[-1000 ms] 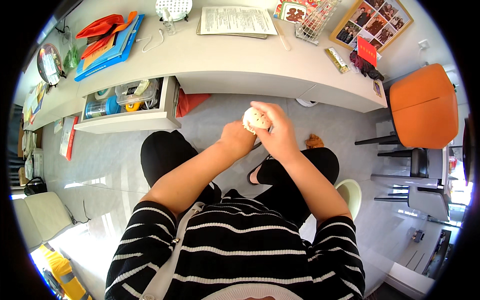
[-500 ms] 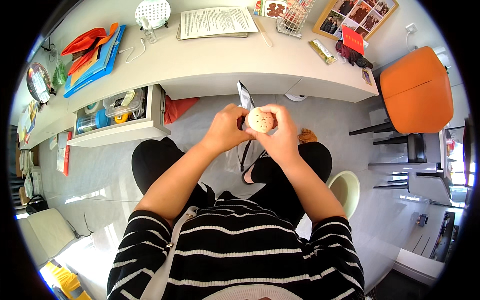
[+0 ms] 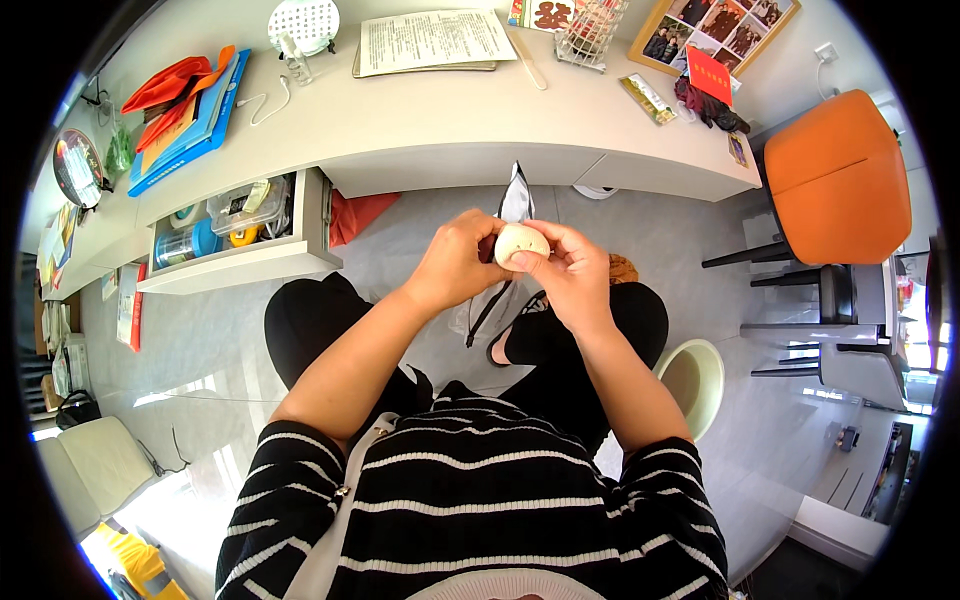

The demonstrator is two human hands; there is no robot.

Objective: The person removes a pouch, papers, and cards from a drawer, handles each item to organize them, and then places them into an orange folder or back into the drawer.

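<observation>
Pale tabletop [image 3: 450, 120] ahead; above grey floor [image 3: 225, 335], cream ball [image 3: 521, 241], no clear long axis, sits between curled left hand [image 3: 455, 258], its hold hard to tell, and nearer right hand [image 3: 583, 278], thumb and fingers closed on it.

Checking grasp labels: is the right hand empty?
No, the right hand grips a pale round object between thumb and fingers.

Left forearm [image 3: 355, 355] slanting up and inward, right forearm [image 3: 632, 375] angling in to match, and the hands sit close together ahead of the body! Left hand [image 3: 452, 262] curling its fingers inward; right hand [image 3: 582, 278] gripping, thumb [image 3: 532, 263] laid across the front.
</observation>
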